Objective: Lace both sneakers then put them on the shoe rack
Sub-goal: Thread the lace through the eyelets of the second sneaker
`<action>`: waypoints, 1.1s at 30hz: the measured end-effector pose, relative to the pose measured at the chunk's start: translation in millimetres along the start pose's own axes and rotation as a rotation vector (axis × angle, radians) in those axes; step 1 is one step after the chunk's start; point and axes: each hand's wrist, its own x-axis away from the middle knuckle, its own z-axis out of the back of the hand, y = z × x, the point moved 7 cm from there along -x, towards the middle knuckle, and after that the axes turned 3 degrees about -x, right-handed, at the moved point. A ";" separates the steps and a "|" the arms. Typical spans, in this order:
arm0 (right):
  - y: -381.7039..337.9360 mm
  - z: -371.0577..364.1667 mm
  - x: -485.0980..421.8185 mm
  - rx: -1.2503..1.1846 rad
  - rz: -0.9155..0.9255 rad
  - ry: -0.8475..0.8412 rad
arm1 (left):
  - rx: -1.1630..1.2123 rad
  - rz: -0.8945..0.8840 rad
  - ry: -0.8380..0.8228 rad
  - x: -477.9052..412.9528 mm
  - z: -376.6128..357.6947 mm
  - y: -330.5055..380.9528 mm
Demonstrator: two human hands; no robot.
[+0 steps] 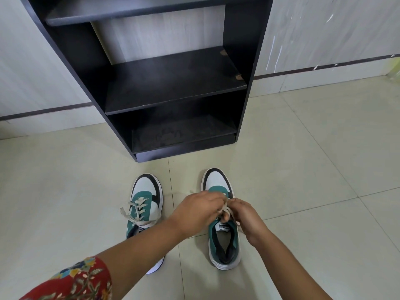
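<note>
I see the left sneaker [144, 210], lower centre, already laced and bowed. My left hand [200, 210] and right hand [245, 216] pinch the lace [225, 207] over the right sneaker [223, 230], tying it. The shoe rack [173, 87] above holds neither shoe yet.

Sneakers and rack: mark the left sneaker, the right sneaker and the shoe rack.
left sneaker [144, 188]: head view, white toe.
right sneaker [224, 241]: head view, heel opening.
shoe rack [173, 83]: head view, middle shelf board.
</note>
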 end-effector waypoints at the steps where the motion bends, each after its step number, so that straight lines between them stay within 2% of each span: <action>1: 0.0 0.4 -1.3 0.001 -0.010 0.002 | -0.122 -0.133 0.002 -0.1 -1.3 8.7; 2: 0.1 1.4 -2.2 -0.011 -0.018 0.009 | -0.215 -0.221 -0.004 0.1 -2.4 14.9; 4: 0.6 0.6 -1.1 -0.039 -0.021 -0.001 | -0.291 -0.247 -0.017 -2.3 -3.0 15.4; 7: 2.3 1.7 1.5 -0.108 0.007 0.019 | -0.200 -0.048 -0.080 -8.9 2.9 7.8; 9: 1.1 1.3 3.6 -0.091 0.058 0.039 | 0.087 0.274 -0.181 -7.7 -3.0 -5.3; 11: -1.9 -0.9 6.3 0.032 0.125 0.058 | 0.382 0.548 -0.215 -2.6 -15.9 -14.6; 17: -11.2 -2.1 15.8 0.145 0.297 0.127 | 1.044 1.064 -0.291 13.2 -43.0 -22.1; 18: -10.4 4.0 17.1 0.209 0.343 0.186 | 1.112 1.094 -0.289 16.4 -44.6 -22.3; 21: -19.5 26.6 34.8 0.596 0.521 0.425 | 1.165 1.119 -0.218 22.0 -44.7 -30.2; 24: -21.5 15.3 44.4 0.740 0.485 0.308 | 1.207 1.125 -0.180 22.6 -44.5 -30.1; 26: -21.3 4.5 47.1 0.836 0.471 0.295 | 1.238 1.121 -0.172 22.7 -45.5 -26.6; 28: -25.4 4.5 47.6 0.790 0.497 0.338 | 1.261 1.129 -0.153 23.6 -45.1 -26.8; 33: -14.4 25.7 36.1 0.304 0.314 0.317 | 1.321 1.176 -0.165 28.2 -46.9 -27.6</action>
